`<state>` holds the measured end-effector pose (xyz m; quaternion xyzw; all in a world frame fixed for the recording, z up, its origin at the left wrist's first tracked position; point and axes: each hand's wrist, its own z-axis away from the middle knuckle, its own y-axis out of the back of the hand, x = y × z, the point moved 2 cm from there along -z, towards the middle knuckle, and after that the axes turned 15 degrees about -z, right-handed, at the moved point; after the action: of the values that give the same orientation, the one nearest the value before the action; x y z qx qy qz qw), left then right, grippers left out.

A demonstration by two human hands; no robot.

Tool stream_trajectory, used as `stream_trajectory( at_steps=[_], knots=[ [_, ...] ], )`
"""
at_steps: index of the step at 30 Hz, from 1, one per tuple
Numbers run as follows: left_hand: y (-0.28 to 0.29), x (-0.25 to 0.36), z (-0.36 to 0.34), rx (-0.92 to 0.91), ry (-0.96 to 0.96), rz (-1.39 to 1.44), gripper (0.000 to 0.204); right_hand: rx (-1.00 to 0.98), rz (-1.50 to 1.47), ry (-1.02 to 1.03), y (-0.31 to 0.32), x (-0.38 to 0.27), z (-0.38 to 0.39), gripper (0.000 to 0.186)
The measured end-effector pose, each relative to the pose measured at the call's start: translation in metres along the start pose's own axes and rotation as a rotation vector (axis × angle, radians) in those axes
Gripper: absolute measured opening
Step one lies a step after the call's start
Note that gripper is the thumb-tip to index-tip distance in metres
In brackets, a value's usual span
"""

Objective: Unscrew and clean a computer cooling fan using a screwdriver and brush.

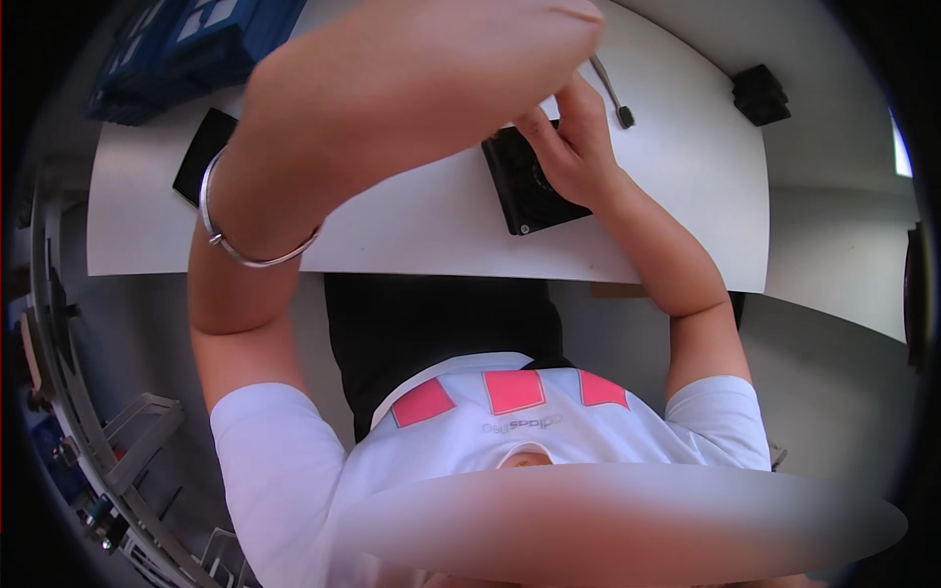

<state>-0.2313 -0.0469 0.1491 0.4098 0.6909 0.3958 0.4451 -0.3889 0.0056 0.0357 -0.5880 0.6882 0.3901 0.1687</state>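
Note:
My left arm crosses high over the table, close to the camera, with a silver bangle (208, 206) on it. At its end my left hand (549, 49) is bent over, and its fingers are hidden from view. Below it, my right hand (578, 152) is over a black, box-shaped device (520, 191) with a round part on top and a small screw-like spot at its near corner. The right thumb and fingers are curled, their tips going out of sight behind the left hand. What they hold, if anything, is hidden.
On the white table (412, 225), a slim brush-like tool with a dark tip (625, 116) lies right of my hands. A flat black object (206, 157) is at the left. Blue bins (196, 49) stand at far left; a black block (761, 95) sits beyond the right edge.

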Motion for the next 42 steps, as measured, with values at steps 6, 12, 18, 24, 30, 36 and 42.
stream_trajectory(
  at_steps=[6, 12, 18, 24, 30, 36, 42],
  knots=[
    [0.022, 0.026, -0.003, -0.150, 0.020, -0.108, 0.018, 0.012, -0.074, -0.015, 0.001, 0.002, 0.004, 0.034],
    [0.030, 0.030, 0.007, -0.408, 0.015, -0.314, 0.012, 0.046, -0.401, -0.206, 0.003, -0.015, -0.004, 0.044],
    [0.042, 0.052, 0.022, -0.276, -0.089, -0.447, 0.011, -0.795, 0.128, -0.371, 0.042, -0.048, 0.002, 0.085],
    [0.047, 0.062, 0.034, -0.230, -0.160, -0.535, 0.007, -0.641, 0.108, -0.349, 0.031, -0.060, 0.042, 0.101],
    [0.047, 0.054, 0.066, -0.303, -0.325, -0.608, 0.012, -0.429, 0.175, -0.105, -0.029, -0.045, 0.049, 0.089],
    [0.042, 0.043, 0.058, -0.390, -0.436, -0.613, 0.008, -0.344, 0.148, -0.067, -0.042, -0.036, 0.049, 0.090],
    [0.035, 0.027, 0.042, -0.451, -0.433, -0.488, 0.004, -0.359, 0.122, -0.125, -0.044, -0.035, 0.045, 0.088]
  ],
)
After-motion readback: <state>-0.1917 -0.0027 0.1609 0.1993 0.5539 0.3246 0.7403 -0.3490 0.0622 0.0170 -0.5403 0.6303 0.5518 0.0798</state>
